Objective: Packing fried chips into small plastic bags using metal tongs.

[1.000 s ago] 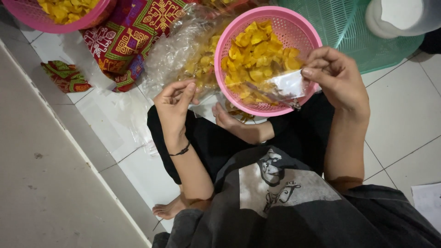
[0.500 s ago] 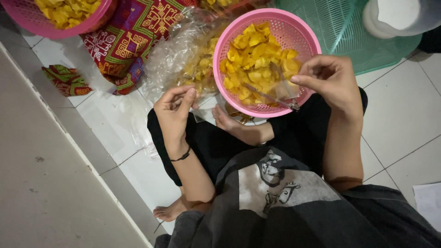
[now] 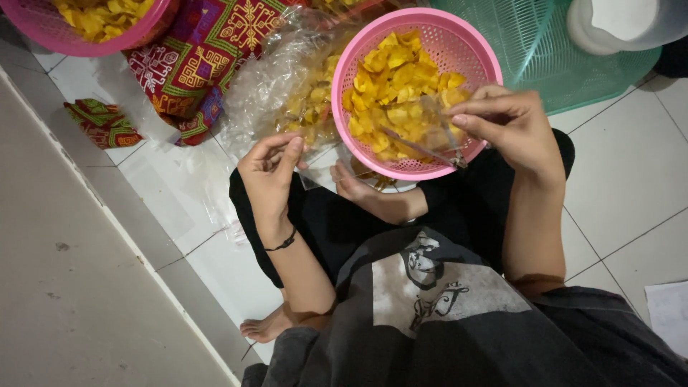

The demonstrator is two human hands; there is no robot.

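Note:
A pink mesh basket (image 3: 345,86) heaped with yellow chips (image 3: 393,80) rests on my crossed legs. Over its right side, my right hand (image 3: 510,130) pinches a small clear plastic bag (image 3: 423,135) that hangs against the chips. My left hand (image 3: 269,170) hovers left of the basket with thumb and forefinger pressed together, close to a large clear bag of chips (image 3: 283,89). Whether thin plastic sits between those fingertips I cannot tell. A black band circles my left wrist.
A second pink basket of chips (image 3: 147,27) stands at the far left, beside a red patterned cloth (image 3: 204,61) and a small folded cloth (image 3: 100,123). A teal mesh tray (image 3: 552,43) and white container (image 3: 631,25) lie beyond. A grey ledge (image 3: 72,287) runs along the left.
My right hand has edged slightly left over the basket with the small bag. My left hand stays in nearly the same spot, fingers still pinched.

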